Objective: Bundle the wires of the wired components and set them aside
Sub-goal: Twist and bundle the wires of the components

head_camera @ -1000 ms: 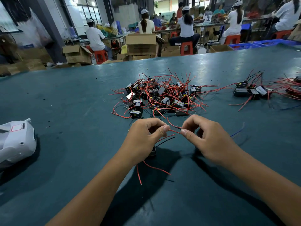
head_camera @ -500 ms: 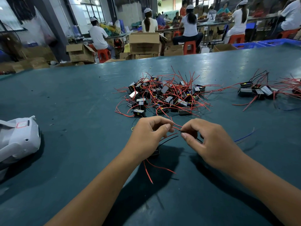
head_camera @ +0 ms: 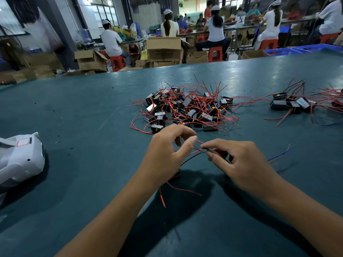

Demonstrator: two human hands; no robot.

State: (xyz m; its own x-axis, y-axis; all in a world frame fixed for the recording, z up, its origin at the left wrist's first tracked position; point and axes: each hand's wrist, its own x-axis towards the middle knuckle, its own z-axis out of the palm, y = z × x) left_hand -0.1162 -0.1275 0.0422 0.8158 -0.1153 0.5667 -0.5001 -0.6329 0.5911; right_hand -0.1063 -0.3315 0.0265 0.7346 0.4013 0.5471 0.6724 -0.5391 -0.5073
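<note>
My left hand (head_camera: pixel 167 154) and my right hand (head_camera: pixel 239 162) meet over the green table (head_camera: pixel 83 117). Both pinch the thin red and black wires (head_camera: pixel 199 151) of one small black component (head_camera: pixel 176 175), which lies mostly hidden under my left palm. Two loose red wire ends (head_camera: pixel 163 198) trail out below the left wrist. Beyond the hands lies a heap of black components with tangled red wires (head_camera: pixel 187 108). A smaller group of the same components (head_camera: pixel 291 103) lies at the right.
A white plastic housing (head_camera: pixel 20 158) sits at the table's left edge. A loose blue wire (head_camera: pixel 278 156) lies right of my right hand. Past the far table edge are cardboard boxes (head_camera: pixel 163 49), red stools and seated workers.
My left fingers have loosened and lifted a little while the right fingertips moved closer along the wires. The view has shifted slightly.
</note>
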